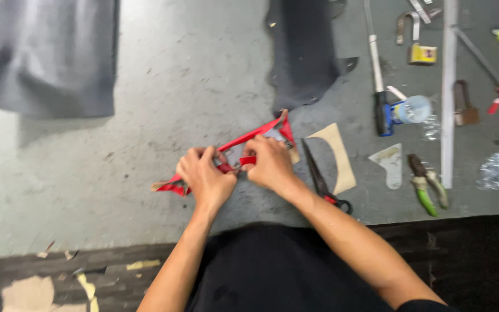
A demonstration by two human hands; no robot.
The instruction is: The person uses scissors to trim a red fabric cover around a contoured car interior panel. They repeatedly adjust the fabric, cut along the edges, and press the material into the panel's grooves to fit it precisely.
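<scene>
My left hand (204, 174) and my right hand (269, 163) meet over a red strap piece (250, 136) lying on the grey worktop (163, 86). Both hands pinch the red strap at its middle, fingers curled onto it. The strap runs from a tip at the lower left (171, 186) up to a corner near the dark sheet at the upper right. A pale panel shows inside the red outline, partly hidden by my fingers.
Scissors (323, 184) lie just right of my right wrist beside a tan cutout (337, 156). Dark material sheets (304, 52) (47, 55) lie at the back. Pliers (425, 184), a hammer-like tool (378, 69), a long white strip (449, 86) and small tools crowd the right.
</scene>
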